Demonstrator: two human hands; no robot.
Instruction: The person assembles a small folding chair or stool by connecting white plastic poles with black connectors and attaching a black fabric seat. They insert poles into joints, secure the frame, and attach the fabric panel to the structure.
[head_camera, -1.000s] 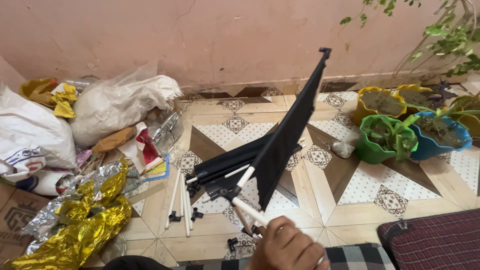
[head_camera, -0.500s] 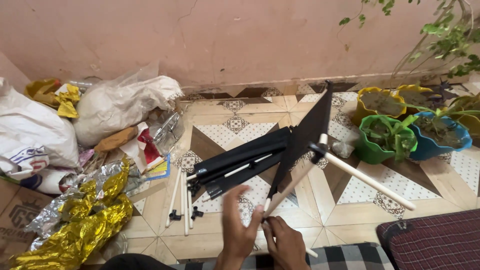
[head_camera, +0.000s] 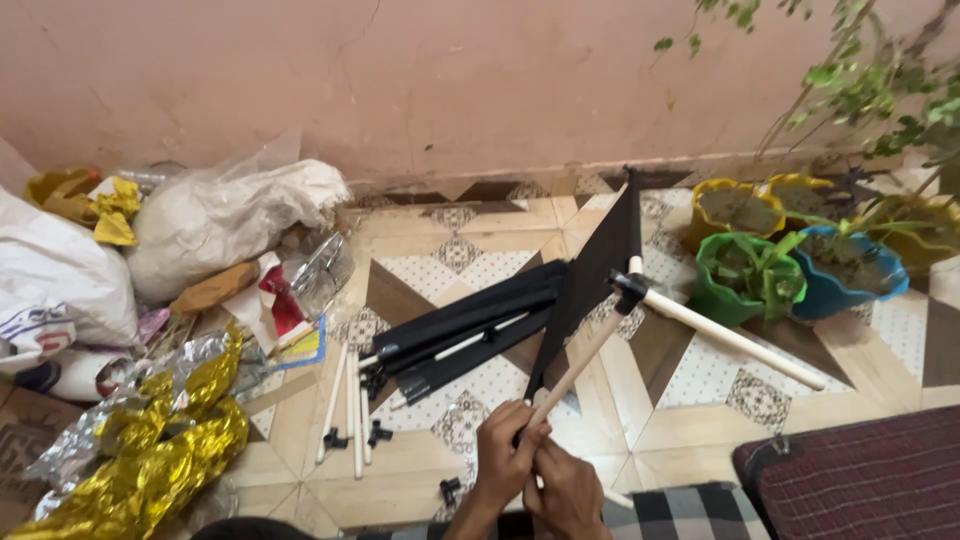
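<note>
I have my left hand (head_camera: 507, 455) and right hand (head_camera: 565, 495) both closed around the lower end of a white rod (head_camera: 580, 365), its black fabric panel (head_camera: 600, 270) raised over the tiled floor (head_camera: 700, 375).

White rod's (head_camera: 580, 365) lower end hidden inside both hands, maroon cushion (head_camera: 860, 480) cut by frame corner, wrists out of frame

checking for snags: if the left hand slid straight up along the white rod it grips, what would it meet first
Most likely the black connector where that white rod joins another rod. The left hand points up the rod toward it, with the black fabric panel close alongside; depth is unclear.
</note>
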